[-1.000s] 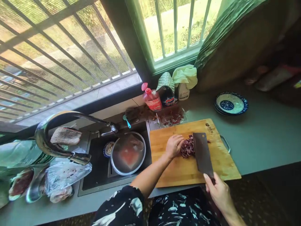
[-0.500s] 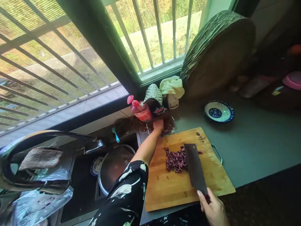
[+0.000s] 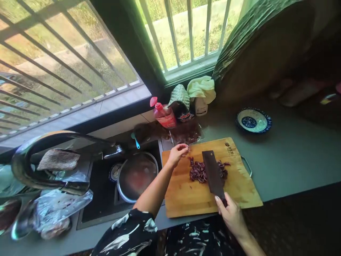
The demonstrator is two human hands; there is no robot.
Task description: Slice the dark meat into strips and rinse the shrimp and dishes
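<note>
My right hand [image 3: 230, 211] grips the handle of a dark, broad-bladed cleaver [image 3: 212, 172]. Its blade lies over a heap of dark purple-red shredded pieces [image 3: 197, 171], hiding part of them; their kind is unclear. The heap rests mid-way on a wooden cutting board [image 3: 186, 201]. Over the board's far left corner is my left hand [image 3: 179, 155], its fingertips pinched together. A tiny bit may be between them, too small to name. Just beyond that hand, a dark, shiny flat tray or plastic sheet [image 3: 188, 133] lies on the counter.
Left of the board, a sink holds a metal basin [image 3: 137, 177] of reddish water under a curved faucet [image 3: 64, 137]. A red pump bottle [image 3: 165, 115] and a white bottle [image 3: 201, 106] stand by the window. Blue-patterned plates [image 3: 253, 121] sit right of them.
My left hand has drawn back from the dark tray or sheet to the board's far left corner. The cleaver has shifted slightly left over the heap. The camera view has shifted.
</note>
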